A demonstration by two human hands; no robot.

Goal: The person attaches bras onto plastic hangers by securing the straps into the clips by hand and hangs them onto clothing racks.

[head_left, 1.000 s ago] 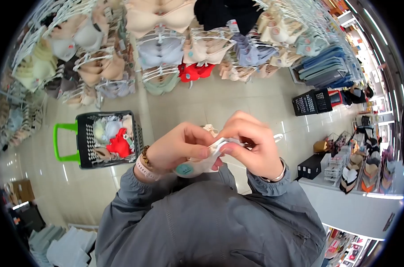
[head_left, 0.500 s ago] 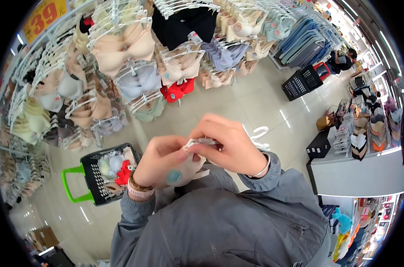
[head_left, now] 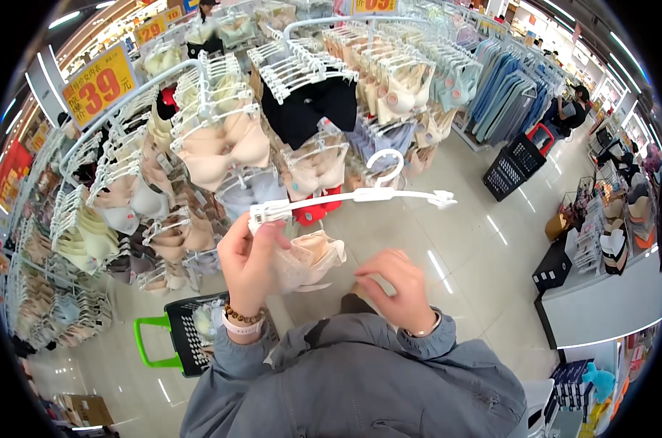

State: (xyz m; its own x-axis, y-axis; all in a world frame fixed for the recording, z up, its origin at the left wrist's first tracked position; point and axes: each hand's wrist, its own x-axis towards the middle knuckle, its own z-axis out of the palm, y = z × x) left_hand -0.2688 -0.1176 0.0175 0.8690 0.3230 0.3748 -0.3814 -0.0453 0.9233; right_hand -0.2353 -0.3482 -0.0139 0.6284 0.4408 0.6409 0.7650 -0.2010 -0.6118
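Observation:
My left hand (head_left: 247, 259) grips the clip end of a white plastic hanger (head_left: 367, 195), which is raised and stretches out to the right with its hook up. A light beige bra (head_left: 312, 257) hangs bunched from that end, beside my fingers. My right hand (head_left: 400, 288) is apart from both, to the right of the bra and below the hanger's free end, with thumb and forefinger curved and a gap between them.
Racks of bras, with a black garment (head_left: 309, 109), fill the far side under a yellow price sign (head_left: 99, 84). A black basket with a green handle (head_left: 158, 342) stands lower left. Another black basket (head_left: 509, 171) is near a crouching person (head_left: 573, 113) at right.
My hands have moved apart. The hanger, mostly hidden before, now extends from my left hand, and my right hand has let go of the item. The view has tilted up towards the racks.

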